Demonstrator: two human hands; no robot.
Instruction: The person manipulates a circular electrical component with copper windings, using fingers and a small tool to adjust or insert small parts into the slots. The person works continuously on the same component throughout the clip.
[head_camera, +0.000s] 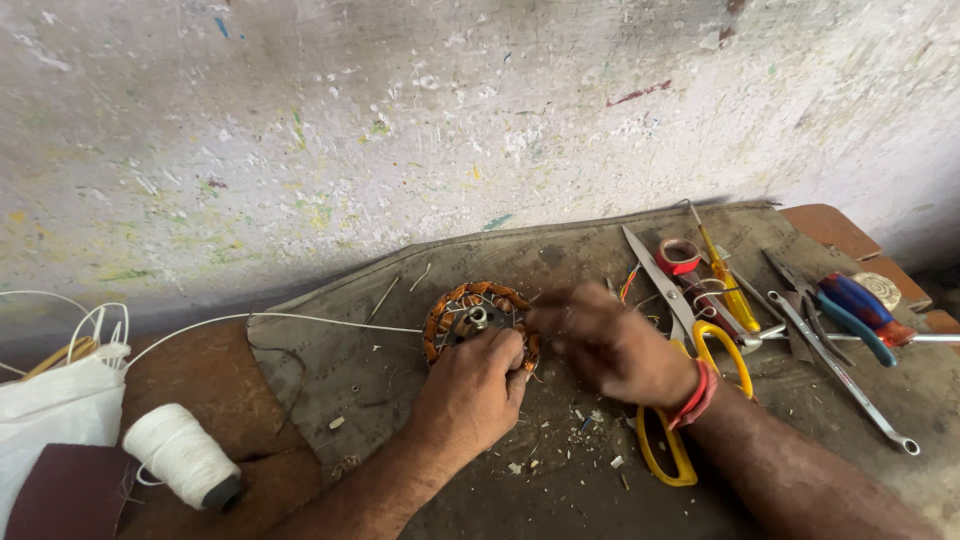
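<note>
A round motor stator (470, 308) with copper-orange windings lies on a dark grey mat (360, 360). My left hand (475, 385) rests on its near edge, fingers curled against the windings. Blurred, my right hand (600, 340) sits at the stator's right side, its fingers pinched near the coil; what they pinch is too blurred to tell. A white thread (300, 318) runs from the stator leftward across the mat. A red band circles my right wrist.
Yellow-handled scissors (690, 400) lie under my right wrist. A red tape roll (678, 256), a yellow screwdriver (730, 290), blue-handled pliers (855, 310) and a spanner (850, 385) lie at right. A white thread spool (180, 455) and white bag (55, 415) sit at left. A stained wall stands behind.
</note>
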